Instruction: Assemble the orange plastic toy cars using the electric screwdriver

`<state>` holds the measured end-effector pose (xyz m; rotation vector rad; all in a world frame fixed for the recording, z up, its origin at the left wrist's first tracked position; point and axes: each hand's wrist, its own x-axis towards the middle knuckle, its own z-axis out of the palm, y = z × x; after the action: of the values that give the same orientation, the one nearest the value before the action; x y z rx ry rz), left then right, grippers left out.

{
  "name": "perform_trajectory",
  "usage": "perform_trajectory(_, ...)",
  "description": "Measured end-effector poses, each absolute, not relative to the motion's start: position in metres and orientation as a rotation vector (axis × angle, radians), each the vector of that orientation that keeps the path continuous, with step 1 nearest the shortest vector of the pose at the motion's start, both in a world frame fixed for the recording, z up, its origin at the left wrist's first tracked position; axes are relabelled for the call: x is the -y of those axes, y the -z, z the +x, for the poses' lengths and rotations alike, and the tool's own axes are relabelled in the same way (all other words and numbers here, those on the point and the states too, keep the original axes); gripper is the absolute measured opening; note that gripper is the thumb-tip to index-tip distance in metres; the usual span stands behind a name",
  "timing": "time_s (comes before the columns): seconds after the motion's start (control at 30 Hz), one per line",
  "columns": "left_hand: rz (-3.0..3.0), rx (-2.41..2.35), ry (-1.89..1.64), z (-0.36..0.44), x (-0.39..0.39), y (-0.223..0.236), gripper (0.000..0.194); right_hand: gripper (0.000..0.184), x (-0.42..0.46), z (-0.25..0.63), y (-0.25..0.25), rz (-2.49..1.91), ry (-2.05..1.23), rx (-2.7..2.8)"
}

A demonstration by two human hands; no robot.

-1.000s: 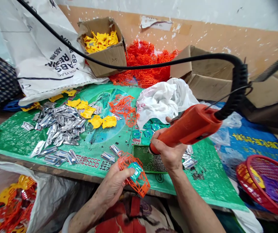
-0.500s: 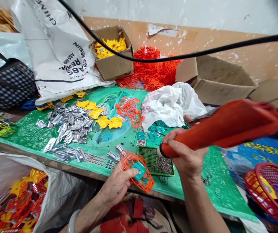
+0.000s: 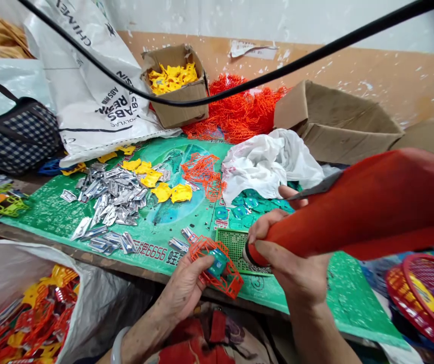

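Note:
My left hand grips an orange plastic lattice frame with a teal piece set in it, at the near table edge. My right hand is wrapped round an orange electric screwdriver whose tip points down at a green perforated screw tray, close beside the frame. A black cable runs from the tool across the upper view.
On the green mat lie a heap of silver foil packets, yellow pieces, orange frames, teal pieces and a white cloth. Cardboard boxes stand behind. A bag of parts sits lower left, a red basket right.
The screwdriver has swung closer to the camera and its tip has dropped toward the screw tray, nearer the frame. My left hand keeps the frame almost still.

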<state>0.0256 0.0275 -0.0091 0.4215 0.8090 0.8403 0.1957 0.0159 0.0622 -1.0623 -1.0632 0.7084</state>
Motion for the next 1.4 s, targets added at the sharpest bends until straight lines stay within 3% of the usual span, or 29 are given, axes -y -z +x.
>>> perform_trajectory(0.2,0.359,-0.806,-0.968,0.027,-0.032,0.003,0.025,0.027,-0.028,0.194,-0.063,-1.297,-0.485,1.003)
perform_trajectory(0.33,0.352,-0.776,-1.014,0.027,-0.034,0.001,0.026,0.063,-0.031,0.194,-0.051,-1.313,-0.287,1.032)
perform_trajectory(0.43,0.384,-0.786,-1.007,0.027,-0.036,0.001,0.024,0.082,-0.024,0.190,-0.039,-1.372,0.051,1.148)
perform_trajectory(0.53,0.420,-0.781,-1.019,0.027,-0.038,-0.001,0.022,0.073,-0.009,0.183,-0.027,-1.408,0.282,1.377)
perform_trajectory(0.67,0.476,-0.741,-1.037,0.028,-0.039,-0.004,0.020,0.053,0.003,0.174,-0.011,-1.378,0.009,1.713)
perform_trajectory(0.97,0.515,-0.799,-1.073,0.026,-0.036,0.000,0.012,0.041,-0.003,0.161,0.008,-1.339,-0.109,1.696)
perform_trajectory(1.4,0.729,-1.050,-1.177,0.019,-0.032,0.028,0.030,0.027,-0.005,0.152,0.012,-1.280,0.007,1.712)
